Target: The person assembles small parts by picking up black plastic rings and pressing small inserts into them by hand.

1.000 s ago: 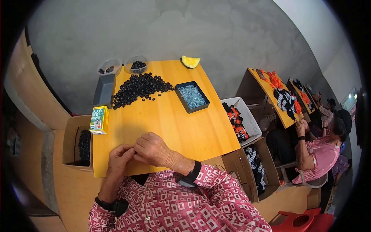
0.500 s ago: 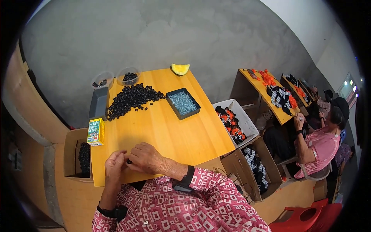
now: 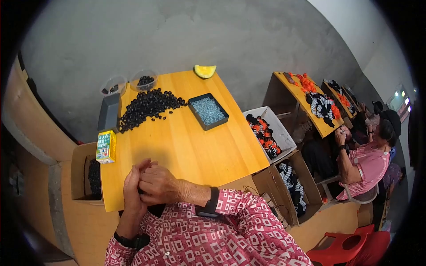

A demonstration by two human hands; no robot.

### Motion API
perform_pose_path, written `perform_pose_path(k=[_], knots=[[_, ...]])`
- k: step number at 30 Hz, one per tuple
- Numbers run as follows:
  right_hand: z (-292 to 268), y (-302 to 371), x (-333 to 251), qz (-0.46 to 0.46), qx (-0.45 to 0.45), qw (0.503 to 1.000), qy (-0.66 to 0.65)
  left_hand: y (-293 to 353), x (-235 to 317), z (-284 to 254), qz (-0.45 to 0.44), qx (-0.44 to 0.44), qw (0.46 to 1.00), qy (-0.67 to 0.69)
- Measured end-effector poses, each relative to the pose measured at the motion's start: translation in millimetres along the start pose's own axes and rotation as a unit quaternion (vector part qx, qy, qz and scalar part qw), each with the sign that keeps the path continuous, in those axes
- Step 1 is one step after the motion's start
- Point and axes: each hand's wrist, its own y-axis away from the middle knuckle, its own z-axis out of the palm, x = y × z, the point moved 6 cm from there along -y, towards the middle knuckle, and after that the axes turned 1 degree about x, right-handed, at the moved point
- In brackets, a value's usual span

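Yellow wood table (image 3: 186, 142): at its near edge the left hand (image 3: 133, 188) and right hand (image 3: 159, 184) press together, fingers curled around something small and dark I cannot make out. A heap of black pieces (image 3: 148, 105) lies towards the far left corner, a dark tray of pale bits (image 3: 208, 111) beside it.

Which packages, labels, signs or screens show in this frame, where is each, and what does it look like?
Small carton: left edge of the yellow table, forward and left of the left hand and right hand; rectangular, green and yellow with a printed front.
Cardboard box: on the floor left of the table; open, brown, dark pieces inside.
Lit panel: far right wall; small, bright, too blurred to say if it is a screen.
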Motion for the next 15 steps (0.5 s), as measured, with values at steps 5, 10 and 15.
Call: perform_pose_path(k=[5,10,15], knots=[[-42.0,-14.8,7.3,-0.020,0.063,0.993,0.099,-3.8,15.1,18.8,0.036,0.009,0.999,-0.037],[-68.8,-17.4,14.3,0.012,0.048,0.984,0.171,-5.0,8.2,13.6,-0.004,-0.011,1.000,-0.027],[-64.8,-15.0,12.3,0.010,0.016,0.978,0.208,-8.3,3.9,5.3,0.009,-0.036,0.997,-0.071]])
